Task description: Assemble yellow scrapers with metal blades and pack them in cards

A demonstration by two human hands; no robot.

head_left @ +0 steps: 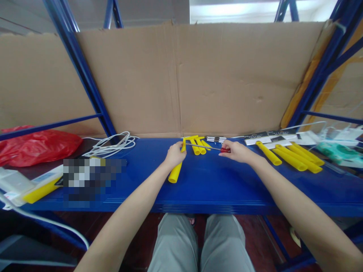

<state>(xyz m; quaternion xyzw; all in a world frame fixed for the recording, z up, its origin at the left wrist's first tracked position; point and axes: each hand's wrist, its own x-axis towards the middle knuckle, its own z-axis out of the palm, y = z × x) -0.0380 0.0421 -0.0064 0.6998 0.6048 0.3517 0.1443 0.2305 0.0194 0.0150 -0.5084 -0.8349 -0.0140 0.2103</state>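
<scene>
My left hand (173,154) is closed around the upper part of a yellow plastic tube (176,173); its round open end points toward me. My right hand (236,151) grips a screwdriver (225,150) by its red handle. The metal shaft runs left toward the flattened top of the tube; whether the tip touches it, I cannot tell. Just behind, between the hands, several yellow tubes (196,149) lie on the blue shelf (215,185). A small stack of white and black pieces (215,139) sits at the back.
More yellow tubes (292,160) lie at right beside black-and-white printed cards (256,138) and a green plastic bag (334,151). At left are a red plastic bag (42,145), a coiled white cable (121,145) and another yellow tube (42,190). Cardboard (227,79) walls off the back.
</scene>
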